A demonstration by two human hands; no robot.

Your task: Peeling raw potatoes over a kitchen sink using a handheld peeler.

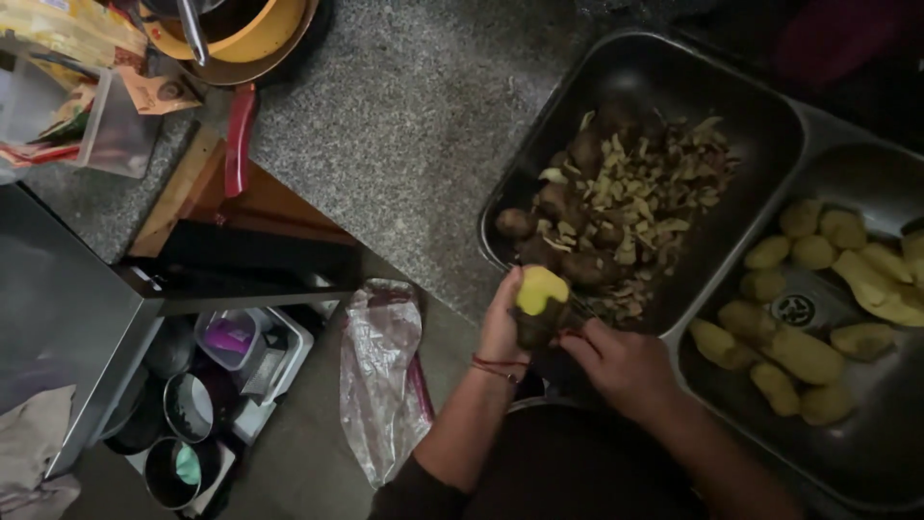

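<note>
My left hand point(502, 323) grips a half-peeled potato point(539, 303), yellow on top and brown below, over the near edge of a metal tray point(760, 125). That tray holds unpeeled potatoes point(568, 154) and a heap of peelings point(640, 207). My right hand point(621, 361) sits just right of the potato, closed on a peeler that is mostly hidden. A red thread bracelet circles my left wrist.
A sink basin point(866, 453) at the right holds several peeled yellow potatoes point(804, 351). A grey speckled counter point(404, 125) lies at the top middle. A clear plastic bag point(380, 371) is on the floor. Bowls and containers point(207, 385) sit lower left.
</note>
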